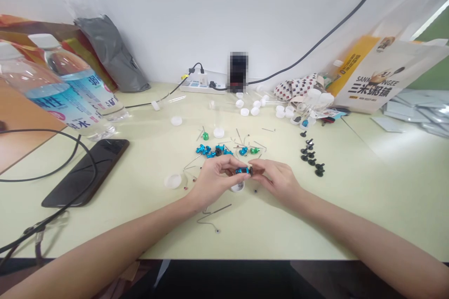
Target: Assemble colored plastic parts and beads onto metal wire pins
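My left hand (214, 178) pinches a small blue metal part (242, 170) between thumb and fingers. My right hand (277, 178) has its fingertips closed at the right end of the same part, where a dark piece (250, 171) shows. Just below the fingers is a white cap (237, 187), partly covered by them. Behind the hands lie several blue parts (202, 150), green parts (255, 150) and thin metal hex keys (239, 136). A bent wire piece (210, 222) rests nearer the table's front edge.
Several black screw-like pieces (311, 154) lie at the right. White caps (244, 111) and clear tubes are at the back, near a power strip (203, 85). A phone (86, 173), a black cable (72, 203) and water bottles (82, 77) stand or lie left; a paper bag (382, 74) is back right.
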A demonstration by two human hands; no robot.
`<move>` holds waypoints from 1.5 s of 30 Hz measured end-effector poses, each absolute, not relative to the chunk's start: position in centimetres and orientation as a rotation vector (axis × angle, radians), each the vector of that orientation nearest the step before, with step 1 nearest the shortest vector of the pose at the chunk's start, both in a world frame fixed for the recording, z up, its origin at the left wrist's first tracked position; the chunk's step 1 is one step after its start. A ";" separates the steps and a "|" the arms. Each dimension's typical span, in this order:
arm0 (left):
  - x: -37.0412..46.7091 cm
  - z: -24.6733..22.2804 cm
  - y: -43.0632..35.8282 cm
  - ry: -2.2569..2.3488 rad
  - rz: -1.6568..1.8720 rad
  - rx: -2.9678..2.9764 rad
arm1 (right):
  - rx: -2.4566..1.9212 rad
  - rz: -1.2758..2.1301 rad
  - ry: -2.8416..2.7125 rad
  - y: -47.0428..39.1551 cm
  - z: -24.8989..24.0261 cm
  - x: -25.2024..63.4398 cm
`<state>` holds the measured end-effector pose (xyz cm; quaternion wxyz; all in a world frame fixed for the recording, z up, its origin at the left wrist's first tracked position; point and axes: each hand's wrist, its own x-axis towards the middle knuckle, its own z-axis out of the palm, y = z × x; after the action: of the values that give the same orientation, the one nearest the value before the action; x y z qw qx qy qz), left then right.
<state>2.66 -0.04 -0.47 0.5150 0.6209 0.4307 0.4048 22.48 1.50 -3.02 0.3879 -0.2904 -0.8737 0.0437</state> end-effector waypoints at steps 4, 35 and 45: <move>2.7 -0.4 0.0 1.047 0.968 1.486 | -0.727 0.105 -2.219 1.5 -2.9 22.4; 2.7 -0.5 0.0 1.045 0.957 1.484 | -0.739 0.091 -2.220 1.4 -3.0 22.5; 2.6 -0.5 0.0 1.037 0.964 1.491 | -0.760 0.088 -2.226 1.4 -3.0 22.4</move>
<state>2.61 0.02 -0.50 0.5164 0.6209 0.4319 0.4016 22.42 1.41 -2.97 0.3838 -0.2980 -0.8733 0.0343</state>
